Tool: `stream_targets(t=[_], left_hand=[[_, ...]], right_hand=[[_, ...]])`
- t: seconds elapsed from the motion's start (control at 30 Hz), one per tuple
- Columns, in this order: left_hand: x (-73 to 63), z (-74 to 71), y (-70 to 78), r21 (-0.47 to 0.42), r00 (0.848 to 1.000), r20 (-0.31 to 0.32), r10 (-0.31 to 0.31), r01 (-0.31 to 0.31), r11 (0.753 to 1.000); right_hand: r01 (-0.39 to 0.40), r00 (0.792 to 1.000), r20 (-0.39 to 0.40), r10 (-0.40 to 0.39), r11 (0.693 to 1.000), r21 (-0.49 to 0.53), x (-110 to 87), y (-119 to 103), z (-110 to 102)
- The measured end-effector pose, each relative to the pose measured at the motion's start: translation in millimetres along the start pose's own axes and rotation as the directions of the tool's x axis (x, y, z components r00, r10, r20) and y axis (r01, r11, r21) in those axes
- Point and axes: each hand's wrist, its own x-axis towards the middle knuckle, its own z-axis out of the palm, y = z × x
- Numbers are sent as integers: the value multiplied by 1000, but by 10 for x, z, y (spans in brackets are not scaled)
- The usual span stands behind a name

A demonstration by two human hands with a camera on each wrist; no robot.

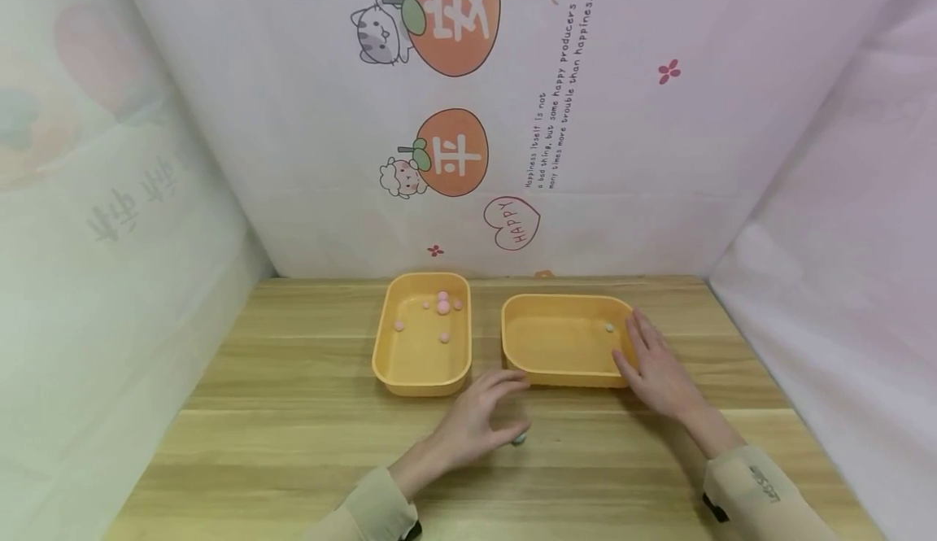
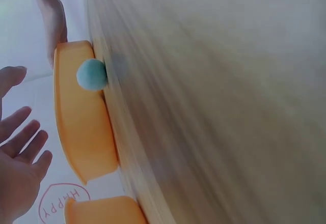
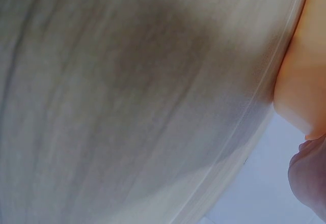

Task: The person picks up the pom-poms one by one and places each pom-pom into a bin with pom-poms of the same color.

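Observation:
A small pale green ball point(image 1: 519, 438) lies on the wooden table by my left thumb; the left wrist view shows the ball point(image 2: 92, 75) apart from the fingers. My left hand point(image 1: 479, 419) hovers over it with fingers spread and slightly bent, holding nothing. On the right end of the right yellow tray point(image 1: 564, 379) rests my right hand point(image 1: 662, 382), its fingers extended along the rim. Inside that tray sits another small green ball point(image 1: 609, 328), close to the right fingers. Only part of the right hand point(image 3: 309, 175) appears in the right wrist view, beside the tray's corner.
To the left stands a second yellow tray point(image 1: 420, 362), set lengthwise, with several pink balls point(image 1: 443, 307) of different sizes in it. Printed white cloth point(image 1: 622, 159) hangs behind the table point(image 1: 293, 443) and along both its sides.

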Motion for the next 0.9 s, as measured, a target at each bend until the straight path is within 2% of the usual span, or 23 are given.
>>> stream_targets(t=[0.27, 0.47, 0.67, 0.9], left_hand=[[-41, -60, -80, 50, 990, 138, -32, 26, 998], [-29, -20, -136, 96, 972, 231, -49, 27, 995], [29, 53, -183, 141, 964, 264, -38, 0, 990], [69, 90, -166, 178, 958, 284, -23, -29, 984]], right_hand=[[15, 1000, -21, -15, 1000, 0, 6, 39, 16], [17, 1000, -25, -17, 1000, 7, -4, 21, 20], [9, 1000, -22, -9, 1000, 10, -11, 19, 13], [4, 1000, -22, -4, 1000, 12, -4, 14, 14]])
